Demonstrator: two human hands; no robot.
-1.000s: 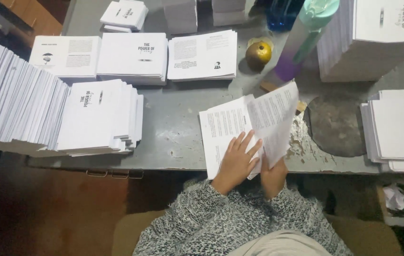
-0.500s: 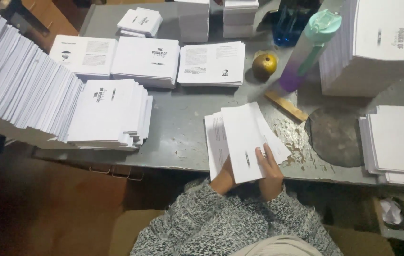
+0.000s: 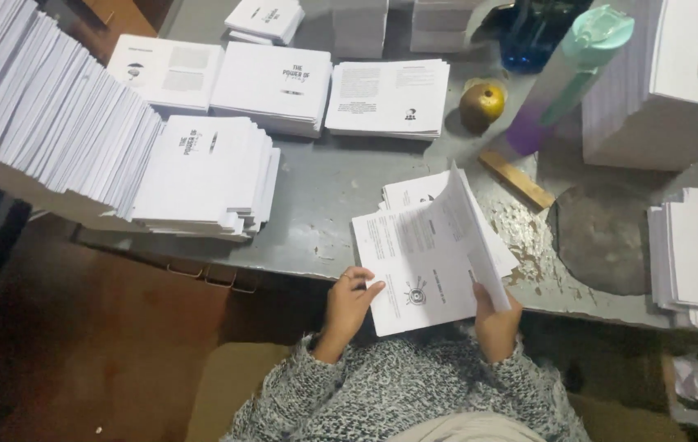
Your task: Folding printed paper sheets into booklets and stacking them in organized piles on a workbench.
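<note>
Since half a second ago the booklet (image 3: 426, 254) has flopped open, bottom centre. Left hand (image 3: 347, 301) pinches its lower-left corner, right hand (image 3: 496, 317) grips the raised page. Worn grey table (image 3: 332, 188), paper stacks (image 3: 201, 176) all over, reddish floor (image 3: 79, 344) lower left.

both hands (image 3: 347, 303) raised, fingers (image 3: 365, 288) curled

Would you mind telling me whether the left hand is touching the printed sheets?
Touching: the head view shows the left hand with fingertips resting on the printed sheets' lower left edge.
</note>
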